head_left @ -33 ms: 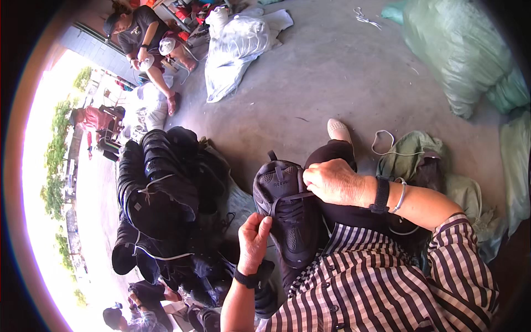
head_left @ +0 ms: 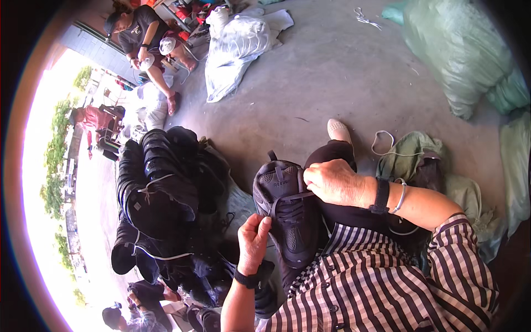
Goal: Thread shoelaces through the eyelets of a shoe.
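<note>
A black lace-up shoe (head_left: 290, 227) rests on my lap, its toe pointing toward my body and its heel loop away from me. The dark lace (head_left: 296, 196) crosses the shoe below the tongue (head_left: 279, 180). My right hand (head_left: 337, 182) is closed in a pinch on one lace end at the shoe's right side. On the left edge of the shoe, my left hand (head_left: 254, 238) pinches with thumb and forefinger at the other end of the lace. Most of that end is hidden by the fingers.
Bundles of black shoe pieces (head_left: 160, 205), tied with white cord, are heaped to my left. Green sacks (head_left: 459, 55) stand at the far right. A white sack (head_left: 235, 50) lies ahead on the concrete floor. A seated person (head_left: 146, 39) works at the far left.
</note>
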Available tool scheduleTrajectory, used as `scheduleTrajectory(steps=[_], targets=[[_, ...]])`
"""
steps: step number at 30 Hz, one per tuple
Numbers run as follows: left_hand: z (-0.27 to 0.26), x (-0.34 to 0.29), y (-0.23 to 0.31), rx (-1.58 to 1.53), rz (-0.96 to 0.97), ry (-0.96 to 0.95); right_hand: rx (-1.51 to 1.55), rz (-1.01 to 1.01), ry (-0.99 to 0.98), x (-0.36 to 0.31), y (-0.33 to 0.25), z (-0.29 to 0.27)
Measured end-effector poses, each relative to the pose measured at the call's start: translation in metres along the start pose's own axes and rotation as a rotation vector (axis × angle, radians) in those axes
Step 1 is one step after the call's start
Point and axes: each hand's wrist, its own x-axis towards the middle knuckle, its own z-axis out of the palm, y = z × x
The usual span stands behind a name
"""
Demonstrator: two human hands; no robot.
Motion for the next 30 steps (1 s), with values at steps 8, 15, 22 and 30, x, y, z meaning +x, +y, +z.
scheduleTrajectory(steps=[8,15,22,30], targets=[[0.002,0.007,0.005,-0.163,0.075,0.242,-0.098,-0.154,0.055,-0.001,-0.008,0.000],[-0.001,0.009,0.005,-0.173,-0.051,0.107,-0.229,-0.138,-0.019,0.004,-0.019,0.003],[-0.004,0.017,0.001,-0.121,0.072,0.093,0.157,0.001,-0.136,0.007,-0.010,-0.012],[-0.007,0.024,0.011,-0.172,-0.050,0.064,0.015,-0.136,-0.036,0.007,-0.018,-0.013]])
